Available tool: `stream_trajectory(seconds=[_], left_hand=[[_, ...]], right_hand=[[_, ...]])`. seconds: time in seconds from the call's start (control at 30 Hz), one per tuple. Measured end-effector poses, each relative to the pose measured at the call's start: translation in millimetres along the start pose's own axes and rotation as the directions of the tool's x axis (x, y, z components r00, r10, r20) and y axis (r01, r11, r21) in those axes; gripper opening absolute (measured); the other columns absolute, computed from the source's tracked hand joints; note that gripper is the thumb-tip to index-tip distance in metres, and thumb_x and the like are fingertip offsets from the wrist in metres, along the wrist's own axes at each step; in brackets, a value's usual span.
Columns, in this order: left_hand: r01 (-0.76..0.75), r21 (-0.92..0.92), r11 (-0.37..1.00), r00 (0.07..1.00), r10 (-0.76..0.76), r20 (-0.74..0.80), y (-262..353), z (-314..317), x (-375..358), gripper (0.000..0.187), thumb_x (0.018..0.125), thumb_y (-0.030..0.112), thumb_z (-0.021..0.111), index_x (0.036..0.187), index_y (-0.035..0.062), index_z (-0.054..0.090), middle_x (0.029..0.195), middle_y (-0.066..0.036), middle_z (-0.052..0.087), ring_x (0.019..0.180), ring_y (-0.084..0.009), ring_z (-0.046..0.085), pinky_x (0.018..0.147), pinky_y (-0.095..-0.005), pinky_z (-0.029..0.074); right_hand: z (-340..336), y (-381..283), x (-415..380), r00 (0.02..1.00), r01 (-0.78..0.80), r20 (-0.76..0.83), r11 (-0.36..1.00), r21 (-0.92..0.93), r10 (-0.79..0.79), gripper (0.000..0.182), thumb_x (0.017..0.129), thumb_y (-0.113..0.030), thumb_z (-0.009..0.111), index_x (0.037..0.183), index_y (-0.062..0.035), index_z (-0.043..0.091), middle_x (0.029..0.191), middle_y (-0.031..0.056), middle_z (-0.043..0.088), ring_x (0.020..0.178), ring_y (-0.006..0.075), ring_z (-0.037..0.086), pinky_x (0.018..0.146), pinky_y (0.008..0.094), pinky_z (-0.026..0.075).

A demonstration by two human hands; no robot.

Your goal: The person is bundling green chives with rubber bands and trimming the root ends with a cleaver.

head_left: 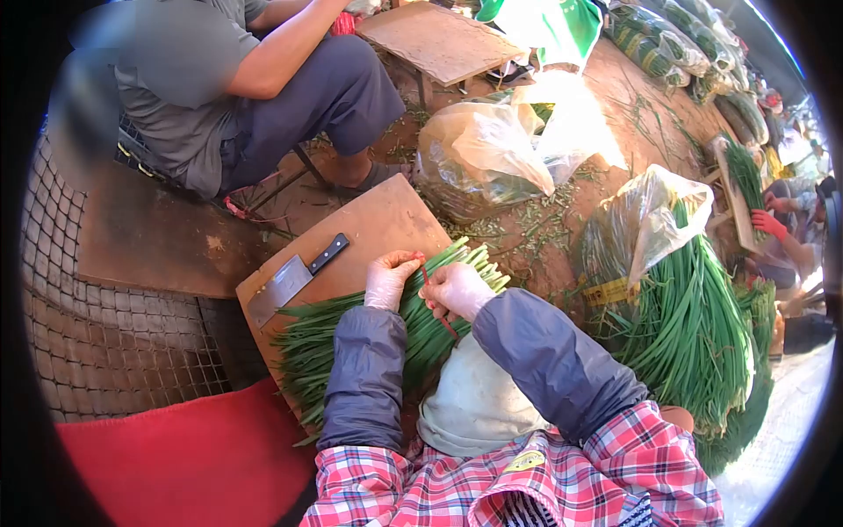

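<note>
A thick bundle of long green stalks point(351, 329), like garlic chives, lies across a wooden board point(386, 215), its pale cut ends pointing up and right. Around it runs a thin red tie point(448, 327). My left hand point(389, 279), in a thin clear glove, pinches the tie's upper end above the bundle. Just to its right, my gloved right hand point(457, 292) is closed with curled fingers on the same tie, over the pale ends. A cleaver point(294, 277) with a black handle rests on the board, left of the bundle.
Loose green stalks point(689, 321) spill from a plastic bag point(650, 220) at my right. Another bag point(483, 154) stands ahead on the littered ground. A seated person point(290, 97) is at upper left beside a low wooden table point(439, 39). Red cloth point(184, 457) lies at lower left.
</note>
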State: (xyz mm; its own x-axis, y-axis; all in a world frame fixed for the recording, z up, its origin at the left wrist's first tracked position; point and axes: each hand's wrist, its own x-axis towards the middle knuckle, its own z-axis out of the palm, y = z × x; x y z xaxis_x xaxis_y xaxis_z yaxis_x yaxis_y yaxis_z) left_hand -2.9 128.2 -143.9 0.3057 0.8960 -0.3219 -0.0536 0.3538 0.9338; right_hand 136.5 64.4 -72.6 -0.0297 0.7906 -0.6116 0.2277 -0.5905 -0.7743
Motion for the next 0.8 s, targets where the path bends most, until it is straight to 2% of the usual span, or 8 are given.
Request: stream_trajectory(seconds=[0.33,0.47,0.53,0.6,0.63,0.67,0.7,0.8], left_hand=[[-0.067,0.123,0.990,0.987,0.048,0.150,-6.8,-16.6,-2.9,0.010,0.078,0.003,0.066,0.087,-0.0007,0.067,0.086,-0.009,0.068,0.076,-0.0140,0.062,0.075,-0.0268,0.048],[-0.051,0.153,0.987,0.997,0.043,0.057,-9.3,-22.5,-13.4,0.013,0.078,0.007,0.065,0.089,-0.0004,0.068,0.082,-0.008,0.068,0.075,-0.0130,0.061,0.072,-0.0259,0.047],[-0.094,0.328,0.940,0.995,0.080,0.056,-3.9,-21.7,-22.2,0.015,0.078,0.009,0.065,0.090,0.0006,0.069,0.082,-0.008,0.068,0.075,-0.0138,0.061,0.072,-0.0265,0.047],[-0.123,0.393,0.911,0.990,0.083,0.116,-13.1,-30.0,-22.1,0.019,0.078,0.013,0.065,0.093,0.0015,0.068,0.086,-0.008,0.068,0.075,-0.0146,0.061,0.071,-0.0275,0.048],[-0.114,0.452,0.885,0.989,0.059,0.134,-13.1,-33.6,-22.2,0.019,0.078,0.012,0.066,0.094,0.0013,0.068,0.089,-0.008,0.068,0.077,-0.0147,0.061,0.072,-0.0280,0.048],[-0.143,0.394,0.908,0.983,0.085,0.161,-26.0,-43.7,-15.8,0.019,0.078,0.008,0.066,0.095,0.0010,0.067,0.088,-0.009,0.068,0.080,-0.0155,0.062,0.074,-0.0285,0.049],[-0.188,0.401,0.897,0.968,0.101,0.228,-26.4,-40.0,-3.7,0.020,0.076,0.003,0.066,0.096,0.0004,0.067,0.092,-0.010,0.067,0.084,-0.0169,0.062,0.078,-0.0297,0.050],[-0.342,0.249,0.906,0.892,0.230,0.389,-15.2,-36.5,-9.8,0.018,0.080,0.000,0.058,0.096,-0.0023,0.066,0.099,-0.013,0.065,0.096,-0.0185,0.059,0.086,-0.0310,0.046]], right_hand=[[4.4,6.6,42.1,0.982,-0.186,0.032,0.981,-0.059,0.188,0.017,0.078,-0.015,0.066,0.068,-0.0006,0.064,0.061,0.0105,0.064,0.051,0.0196,0.063,0.046,0.0327,0.052],[12.7,-1.5,28.0,0.978,-0.203,0.037,0.979,-0.024,0.204,0.011,0.077,-0.010,0.064,0.072,-0.0002,0.064,0.060,0.0112,0.062,0.049,0.0204,0.062,0.042,0.0367,0.050],[14.4,10.3,29.2,0.967,-0.228,0.156,0.957,0.182,0.201,0.002,0.076,-0.003,0.062,0.074,-0.0029,0.063,0.056,0.0097,0.057,0.044,0.0207,0.056,0.035,0.0370,0.043],[21.6,29.8,48.5,0.964,-0.229,0.185,0.947,0.224,0.190,0.013,0.083,-0.017,0.054,0.076,-0.0099,0.061,0.053,0.0075,0.051,0.042,0.0190,0.048,0.034,0.0379,0.037],[22.8,16.3,37.2,0.967,-0.241,0.106,0.966,0.092,0.231,0.020,0.083,-0.025,0.050,0.085,-0.0120,0.065,0.058,0.0106,0.056,0.046,0.0228,0.053,0.040,0.0422,0.042],[25.9,48.3,61.4,0.950,-0.219,0.284,0.924,0.315,0.128,0.010,0.077,-0.015,0.057,0.081,-0.0119,0.066,0.055,0.0053,0.055,0.043,0.0198,0.054,0.036,0.0388,0.046],[16.2,15.7,29.5,0.991,-0.132,0.055,0.978,0.161,0.125,0.010,0.076,-0.015,0.057,0.075,-0.0097,0.065,0.051,0.0064,0.055,0.040,0.0214,0.054,0.035,0.0387,0.045],[11.9,40.7,82.9,0.975,0.218,0.067,0.873,-0.437,-0.210,0.013,0.076,-0.017,0.058,0.067,-0.0092,0.063,0.050,0.0075,0.054,0.041,0.0218,0.055,0.034,0.0377,0.044]])
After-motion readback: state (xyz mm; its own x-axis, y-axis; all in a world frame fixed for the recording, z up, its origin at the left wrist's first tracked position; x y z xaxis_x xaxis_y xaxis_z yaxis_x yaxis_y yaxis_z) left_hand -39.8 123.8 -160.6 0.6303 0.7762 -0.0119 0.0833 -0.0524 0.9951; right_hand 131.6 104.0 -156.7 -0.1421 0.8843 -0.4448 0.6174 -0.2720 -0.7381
